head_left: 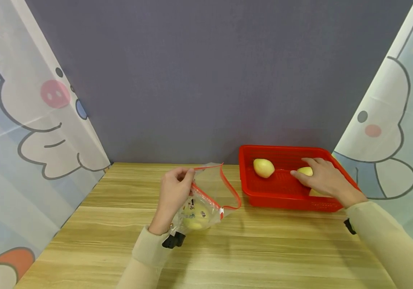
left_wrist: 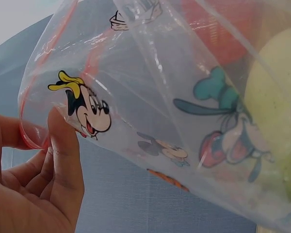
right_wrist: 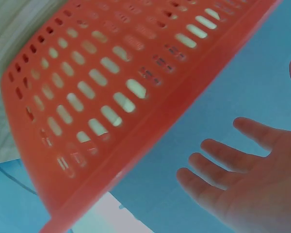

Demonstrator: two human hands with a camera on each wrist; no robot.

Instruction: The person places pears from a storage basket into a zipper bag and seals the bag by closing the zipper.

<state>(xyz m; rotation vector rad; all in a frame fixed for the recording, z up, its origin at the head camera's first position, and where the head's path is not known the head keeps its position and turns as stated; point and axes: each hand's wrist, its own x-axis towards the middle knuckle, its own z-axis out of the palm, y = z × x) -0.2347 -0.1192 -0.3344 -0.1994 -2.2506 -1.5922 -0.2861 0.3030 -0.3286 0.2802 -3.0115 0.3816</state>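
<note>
My left hand (head_left: 175, 190) pinches the red-edged rim of a clear zip bag (head_left: 216, 192) between thumb and fingers. The bag's mouth gapes to the right, and cartoon faces are printed on its film. A pale yellow fruit (left_wrist: 276, 97), speckled, shows through the film; its exact kind is unclear. Over the right part of a red plastic basket (head_left: 282, 200) hovers my right hand (head_left: 323, 178), its fingers spread in the right wrist view. Beneath it lies a yellow fruit (head_left: 305, 171), with another fruit (head_left: 317, 194) partly hidden. A third fruit (head_left: 263, 168) sits at the basket's left.
Both the bag and the basket rest on a wood-grain table (head_left: 119, 241). A dark grey panel (head_left: 206, 80) rises behind the table. Cartoon-printed curtains (head_left: 40, 120) hang at either side. Slotted walls and a raised rim enclose the basket.
</note>
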